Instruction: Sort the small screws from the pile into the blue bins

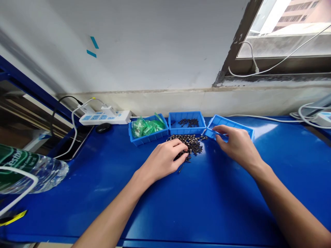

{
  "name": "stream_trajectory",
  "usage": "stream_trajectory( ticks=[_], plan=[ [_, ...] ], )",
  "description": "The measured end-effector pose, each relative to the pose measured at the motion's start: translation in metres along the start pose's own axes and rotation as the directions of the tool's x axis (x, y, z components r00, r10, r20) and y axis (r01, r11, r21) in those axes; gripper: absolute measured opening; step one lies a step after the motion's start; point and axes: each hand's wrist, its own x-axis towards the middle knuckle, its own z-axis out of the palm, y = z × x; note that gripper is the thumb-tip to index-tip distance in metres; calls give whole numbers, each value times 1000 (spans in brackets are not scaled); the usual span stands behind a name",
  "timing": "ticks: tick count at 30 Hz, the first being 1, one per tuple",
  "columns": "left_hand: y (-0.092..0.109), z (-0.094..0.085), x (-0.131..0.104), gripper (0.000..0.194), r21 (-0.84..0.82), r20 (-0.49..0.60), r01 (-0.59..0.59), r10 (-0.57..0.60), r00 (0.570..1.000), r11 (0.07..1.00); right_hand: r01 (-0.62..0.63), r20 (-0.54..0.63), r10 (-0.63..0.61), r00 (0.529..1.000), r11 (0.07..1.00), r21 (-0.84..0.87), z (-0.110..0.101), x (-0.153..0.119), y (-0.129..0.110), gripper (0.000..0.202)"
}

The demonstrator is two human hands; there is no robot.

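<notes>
1. My left hand [165, 159] lies curled over the near edge of the heap of small dark metal screws [190, 143] on the glossy blue worktop [207, 199], fingertips bent in among them; whether its grip has closed on any screw I cannot tell.
2. My right hand [236, 143] rests on the near rim of the right-hand blue plastic bin [243, 128], which sits tilted toward the heap, fingers loosely bent, grip partly open and pinching nothing that I can see.
3. Risk, as I judge it: the heap is loose and the worktop slick, so a careless sweep could scatter screws. One stray screw [181, 168] already lies just beside my left fingertips.
4. Risk: the tilted bin could slide or tip if I press its rim.
5. Count: three blue bins. The left bin [147, 137] holds green plastic packets [147, 126], the middle bin [187, 130] a few dark screws, the right one looks empty. The heaped screws are too many to count.
</notes>
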Motion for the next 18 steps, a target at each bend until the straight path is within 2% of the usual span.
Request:
stream_trajectory(
  ticks=[4, 8, 13, 16, 18],
  plan=[
    [1, 0, 0, 10, 8, 10, 4, -4, 1000, 1000, 161, -110, -166, 980, 986, -53, 1, -4, -9, 25],
    [2, 0, 0, 10, 24, 15, 8, -8, 1000, 1000, 144, 63, -135, 989, 973, -179, 9, -10, -24, 24],
    [3, -1, 0, 9, 29, 24, -3, 2, 1000, 1000, 197, 241, -121, 963, 926, -323, 20, -13, -38, 29],
    [3, -1, 0, 9, 29, 32, -3, 2, 1000, 1000, 199, 289, -107, 952, 928, -314, 24, -13, -40, 30],
    [4, -1, 0, 9, 31, 37, 1, -2, 999, 1000, 196, 273, -120, 955, 942, -272, 26, -13, -37, 30]
  ],
)
